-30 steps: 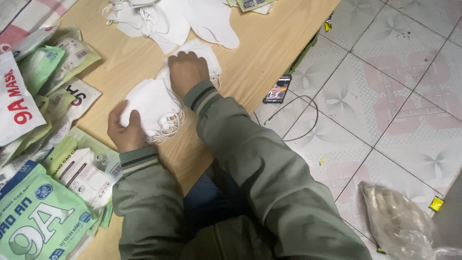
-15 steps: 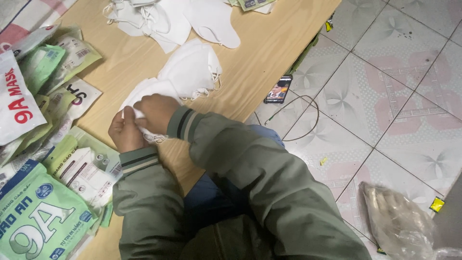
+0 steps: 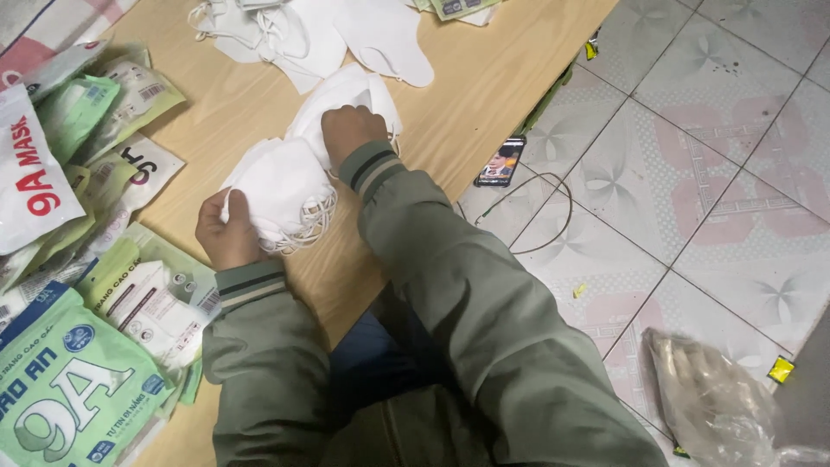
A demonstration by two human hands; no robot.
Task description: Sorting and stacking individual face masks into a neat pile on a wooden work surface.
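Note:
My left hand (image 3: pixel 226 232) grips the near edge of a stack of white face masks (image 3: pixel 281 186) resting on a wooden board (image 3: pixel 484 78). Their ear loops hang out at the stack's right side. My right hand (image 3: pixel 350 130) is further out, fingers closed on a second small pile of white masks (image 3: pixel 346 91) just beyond the stack. Both arms wear olive green jacket sleeves with striped cuffs.
More loose white masks (image 3: pixel 303 30) lie at the board's far edge. Green and white mask packets (image 3: pixel 78 380) are heaped on the left. A phone (image 3: pixel 501 162) with a thin cable lies on the tiled floor right of the board. A crumpled plastic bag (image 3: pixel 718 398) sits bottom right.
My right hand left the stack held by my left hand and reached back out to the farther pile of masks. My left hand stayed on the stack.

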